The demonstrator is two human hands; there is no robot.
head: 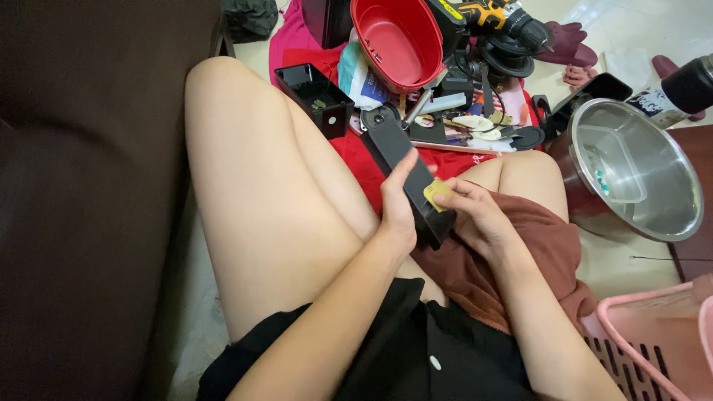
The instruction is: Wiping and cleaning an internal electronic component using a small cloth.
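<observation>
My left hand (399, 204) grips a long flat black device (405, 160) along its left edge, holding it over my lap. My right hand (475, 215) pinches a small yellow piece (437, 192) against the device's face near its lower end. The device's upper end, with a round hole, points toward the clutter on the floor. I sit on the floor with my bare legs (275, 186) bent, and a brown cloth (520, 252) lies across my right thigh under the right hand.
A dark sofa (89, 186) stands at my left. Ahead lie a red plastic basin (397, 41), a small black box (316, 93), a cordless drill (494, 22) and small parts on a red cloth (364, 163). A steel bowl (639, 174) sits right, a pink basket (653, 341) lower right.
</observation>
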